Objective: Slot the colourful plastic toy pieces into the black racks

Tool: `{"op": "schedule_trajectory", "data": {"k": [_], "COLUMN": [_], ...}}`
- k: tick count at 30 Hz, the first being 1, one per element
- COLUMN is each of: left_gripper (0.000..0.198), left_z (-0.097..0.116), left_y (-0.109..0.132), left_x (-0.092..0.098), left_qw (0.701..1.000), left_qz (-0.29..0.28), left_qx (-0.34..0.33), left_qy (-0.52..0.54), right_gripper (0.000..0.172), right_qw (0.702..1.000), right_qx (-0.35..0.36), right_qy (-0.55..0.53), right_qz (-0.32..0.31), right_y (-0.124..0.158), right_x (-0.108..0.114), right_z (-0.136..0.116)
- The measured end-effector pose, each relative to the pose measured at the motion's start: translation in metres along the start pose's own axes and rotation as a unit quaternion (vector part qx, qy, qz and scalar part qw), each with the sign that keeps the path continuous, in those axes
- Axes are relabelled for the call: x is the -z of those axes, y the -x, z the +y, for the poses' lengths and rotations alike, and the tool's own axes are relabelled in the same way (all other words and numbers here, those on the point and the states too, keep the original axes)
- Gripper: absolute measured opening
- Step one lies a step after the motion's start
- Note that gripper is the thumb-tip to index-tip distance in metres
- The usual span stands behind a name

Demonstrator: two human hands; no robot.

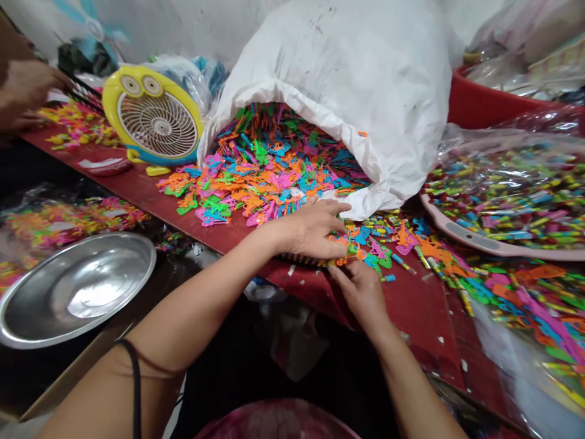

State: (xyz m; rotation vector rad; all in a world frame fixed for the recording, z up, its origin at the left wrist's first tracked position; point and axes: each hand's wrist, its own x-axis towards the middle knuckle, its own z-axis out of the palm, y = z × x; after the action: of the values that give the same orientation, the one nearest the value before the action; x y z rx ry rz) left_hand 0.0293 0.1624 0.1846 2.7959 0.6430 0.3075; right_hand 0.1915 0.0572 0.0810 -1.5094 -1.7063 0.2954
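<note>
My left hand curves over a small heap of loose plastic pieces on the red tabletop. My right hand comes up from below, and its fingertips meet the left hand's at a small orange plastic piece. Exactly how that piece is held is hard to see. Just beyond my hands, a white sack lies on its side, spilling several colours of flat plastic shapes. Short coloured plastic tubes lie scattered near my right hand.
A pink tray of coloured tubes stands at right, with a plastic sheet of pieces below it. A steel bowl sits at left. Farther off are a yellow fan, a red basin, and another person's hand.
</note>
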Motion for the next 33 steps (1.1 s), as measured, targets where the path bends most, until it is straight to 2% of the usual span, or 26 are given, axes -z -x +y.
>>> {"op": "schedule_trajectory", "data": {"k": [5, 13, 20, 27, 30, 33], "left_gripper": [0.039, 0.054, 0.046, 0.044, 0.044, 0.047], "left_z": [0.001, 0.002, 0.002, 0.003, 0.000, 0.007], "left_y": [0.003, 0.001, -0.002, -0.003, -0.003, 0.002], "left_x": [0.002, -0.002, -0.005, -0.002, -0.002, 0.005], "left_qw": [1.000, 1.000, 1.000, 1.000, 1.000, 0.999], "left_qz": [-0.003, 0.009, 0.016, -0.007, 0.000, -0.003], "left_qx": [0.010, 0.014, 0.007, 0.014, 0.019, 0.032], "left_qy": [0.009, 0.020, 0.007, 0.015, 0.012, -0.015], "right_gripper": [0.025, 0.027, 0.028, 0.025, 0.030, 0.038], "right_qw": [0.996, 0.994, 0.990, 0.995, 0.990, 0.985], "right_qx": [0.040, 0.020, 0.012, 0.012, 0.021, 0.010], "right_qy": [0.072, 0.095, 0.127, 0.084, 0.127, 0.159], "right_qz": [-0.014, -0.045, -0.063, -0.051, -0.054, -0.067], "right_y": [-0.002, -0.002, -0.004, -0.005, -0.001, 0.006], "right_x": [-0.003, -0.009, -0.010, -0.008, -0.005, -0.004], "right_z": [-0.007, 0.001, 0.001, 0.005, 0.004, 0.000]}}
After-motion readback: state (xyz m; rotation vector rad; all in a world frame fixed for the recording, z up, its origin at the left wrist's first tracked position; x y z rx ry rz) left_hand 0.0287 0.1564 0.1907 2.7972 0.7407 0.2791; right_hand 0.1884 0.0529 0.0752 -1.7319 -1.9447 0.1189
